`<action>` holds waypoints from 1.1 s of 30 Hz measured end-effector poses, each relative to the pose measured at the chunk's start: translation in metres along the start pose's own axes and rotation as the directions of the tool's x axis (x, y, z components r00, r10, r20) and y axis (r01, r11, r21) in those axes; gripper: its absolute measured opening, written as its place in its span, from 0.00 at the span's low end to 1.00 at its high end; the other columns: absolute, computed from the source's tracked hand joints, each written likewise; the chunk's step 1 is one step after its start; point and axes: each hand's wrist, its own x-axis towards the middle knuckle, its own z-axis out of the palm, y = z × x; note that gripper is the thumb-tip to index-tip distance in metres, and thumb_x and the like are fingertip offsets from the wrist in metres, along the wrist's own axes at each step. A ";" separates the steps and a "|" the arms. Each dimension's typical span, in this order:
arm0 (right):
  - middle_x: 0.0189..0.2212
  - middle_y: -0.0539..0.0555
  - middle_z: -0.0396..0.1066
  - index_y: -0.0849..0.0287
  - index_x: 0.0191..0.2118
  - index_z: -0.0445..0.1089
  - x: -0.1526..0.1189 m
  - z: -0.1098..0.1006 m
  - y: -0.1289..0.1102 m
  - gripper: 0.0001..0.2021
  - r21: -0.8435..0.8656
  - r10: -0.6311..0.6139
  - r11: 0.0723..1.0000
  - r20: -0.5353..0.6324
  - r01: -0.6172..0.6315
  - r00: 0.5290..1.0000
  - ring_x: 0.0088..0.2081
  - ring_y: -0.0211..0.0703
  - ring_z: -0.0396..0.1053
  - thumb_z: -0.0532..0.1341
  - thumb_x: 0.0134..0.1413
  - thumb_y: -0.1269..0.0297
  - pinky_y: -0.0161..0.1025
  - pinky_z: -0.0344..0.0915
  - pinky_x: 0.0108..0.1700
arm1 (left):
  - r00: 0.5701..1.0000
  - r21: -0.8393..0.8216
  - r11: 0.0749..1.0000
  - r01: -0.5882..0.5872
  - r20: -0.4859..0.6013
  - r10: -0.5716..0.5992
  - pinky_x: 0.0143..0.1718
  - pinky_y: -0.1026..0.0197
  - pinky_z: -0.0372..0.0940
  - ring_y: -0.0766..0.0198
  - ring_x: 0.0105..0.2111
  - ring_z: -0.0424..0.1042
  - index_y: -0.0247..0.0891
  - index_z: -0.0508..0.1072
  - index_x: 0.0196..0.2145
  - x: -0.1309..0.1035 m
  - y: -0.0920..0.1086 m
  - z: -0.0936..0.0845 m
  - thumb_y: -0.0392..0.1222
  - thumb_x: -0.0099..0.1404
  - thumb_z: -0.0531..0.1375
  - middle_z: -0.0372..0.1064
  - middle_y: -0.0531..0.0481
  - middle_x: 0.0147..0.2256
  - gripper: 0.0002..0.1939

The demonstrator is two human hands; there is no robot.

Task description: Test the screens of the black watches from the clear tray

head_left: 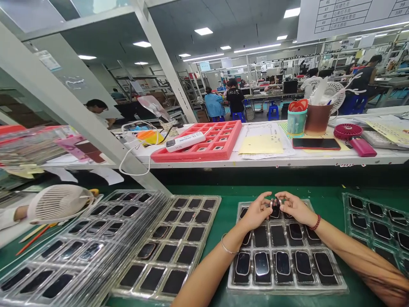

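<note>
Probably light, stiff and slippery-faced, the fragile-looking smartwatch parts (272,204) are pinched by the left hand (257,212) and right hand (295,209); their edges likely offer the safest hold.

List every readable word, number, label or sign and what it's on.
"47": hanging sheet, upper right
"48": same sheet
"49": same sheet
"50": same sheet
"99": same sheet, right column
"100": same sheet, right column
"11-10": white handheld device on the red tray
Too blurred to read surely: the sheet's Chinese characters, the device's other lettering, the black shirt print, the yellow paper marks.
</note>
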 end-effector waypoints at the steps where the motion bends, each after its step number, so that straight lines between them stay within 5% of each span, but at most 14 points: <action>1: 0.25 0.46 0.59 0.59 0.49 0.61 0.000 0.000 0.000 0.22 0.001 0.004 1.000 0.004 -0.004 1.000 0.20 0.30 0.49 0.63 0.53 0.52 0.30 0.48 0.21 | 1.000 -0.001 1.000 0.000 0.001 0.000 0.26 0.68 0.64 0.75 0.23 0.62 0.39 0.57 0.56 0.000 0.001 0.000 0.45 0.58 0.63 0.64 0.46 0.40 0.31; 10: 0.44 0.57 0.66 0.58 0.51 0.61 -0.001 -0.002 -0.002 0.24 0.069 -0.061 0.996 -0.009 0.061 0.998 0.36 0.39 0.67 0.63 0.53 0.52 0.34 0.64 0.34 | 1.000 -0.144 0.990 0.004 0.031 0.001 0.26 0.68 0.64 0.73 0.25 0.64 0.38 0.60 0.53 0.001 0.002 -0.001 0.50 0.54 0.66 0.64 0.47 0.39 0.32; 15: 0.43 0.56 0.65 0.57 0.53 0.60 -0.001 -0.003 0.000 0.25 0.073 -0.013 0.997 0.008 0.013 1.000 0.29 0.35 0.63 0.62 0.53 0.50 0.31 0.58 0.25 | 0.999 -0.203 0.979 -0.001 0.048 0.011 0.25 0.68 0.62 0.74 0.24 0.64 0.36 0.62 0.51 0.002 0.000 -0.004 0.50 0.54 0.67 0.64 0.48 0.38 0.32; 33: 0.45 0.56 0.65 0.57 0.53 0.61 -0.002 -0.003 -0.001 0.23 0.089 -0.004 0.996 0.011 0.003 1.000 0.23 0.29 0.60 0.62 0.55 0.53 0.32 0.61 0.24 | 0.999 -0.151 0.988 0.013 0.053 -0.005 0.23 0.69 0.56 0.73 0.22 0.66 0.35 0.63 0.51 0.001 0.001 -0.004 0.50 0.55 0.65 0.66 0.46 0.39 0.30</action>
